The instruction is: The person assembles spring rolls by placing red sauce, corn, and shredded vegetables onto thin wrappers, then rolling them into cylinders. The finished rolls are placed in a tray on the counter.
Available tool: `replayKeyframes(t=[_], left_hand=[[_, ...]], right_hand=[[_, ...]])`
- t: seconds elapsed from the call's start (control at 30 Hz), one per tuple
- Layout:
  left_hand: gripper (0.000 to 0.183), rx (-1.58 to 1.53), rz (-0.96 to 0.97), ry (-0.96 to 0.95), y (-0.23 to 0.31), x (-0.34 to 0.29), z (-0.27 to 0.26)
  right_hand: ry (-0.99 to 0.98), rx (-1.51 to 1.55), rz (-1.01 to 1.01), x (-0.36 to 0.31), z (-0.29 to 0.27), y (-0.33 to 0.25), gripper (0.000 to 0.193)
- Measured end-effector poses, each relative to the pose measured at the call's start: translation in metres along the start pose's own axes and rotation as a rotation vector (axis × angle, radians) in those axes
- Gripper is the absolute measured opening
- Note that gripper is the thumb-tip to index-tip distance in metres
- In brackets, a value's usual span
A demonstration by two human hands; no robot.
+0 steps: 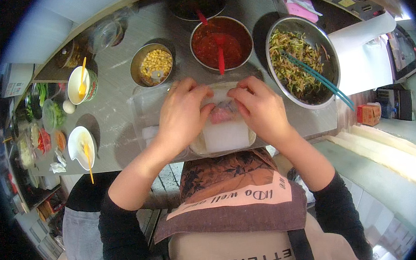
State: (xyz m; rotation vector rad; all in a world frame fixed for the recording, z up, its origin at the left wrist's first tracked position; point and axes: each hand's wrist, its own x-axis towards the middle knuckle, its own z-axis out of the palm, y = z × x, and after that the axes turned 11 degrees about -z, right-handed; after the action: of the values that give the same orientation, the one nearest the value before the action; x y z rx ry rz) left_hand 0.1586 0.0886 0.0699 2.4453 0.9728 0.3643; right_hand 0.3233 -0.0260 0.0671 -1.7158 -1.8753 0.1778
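Observation:
My left hand [184, 110] and my right hand [262, 107] are held over a clear plastic container [197, 148] at the table's front edge. Fingers and thumbs on both sides are curled in and pinched. Whatever they pinch is thin or see-through, and I cannot make it out. Between the hands lies a small pinkish-red piece [222, 113], partly under something clear and shiny. Nearer to me in the container is a white flat rectangle [226, 137]. A clear plastic sheet or lid [144, 108] spreads out left of my left hand.
Beyond my hands are a bowl of yellow kernels or beans [151, 66], a pot of red sauce [221, 43] with a red spoon, and a dark pot [197, 1]. At right stands a bowl of shredded vegetables [303, 64] with teal chopsticks [319, 78]. White bowls [81, 148] with orange spoons stand left.

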Motion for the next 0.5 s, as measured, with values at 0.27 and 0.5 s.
replayKeyframes(t=[0.27,0.5], left_hand=[[0.039,-0.479,-0.242,-0.267,0.004,-0.008,-0.001],[0.053,-0.379,0.008,-0.261,0.001,-0.019,0.008]], right_hand=[[-0.103,0.128,-0.067,0.0,-0.006,0.002,0.032],[-0.036,0.208,-0.135,0.0,-0.014,0.0,0.027]])
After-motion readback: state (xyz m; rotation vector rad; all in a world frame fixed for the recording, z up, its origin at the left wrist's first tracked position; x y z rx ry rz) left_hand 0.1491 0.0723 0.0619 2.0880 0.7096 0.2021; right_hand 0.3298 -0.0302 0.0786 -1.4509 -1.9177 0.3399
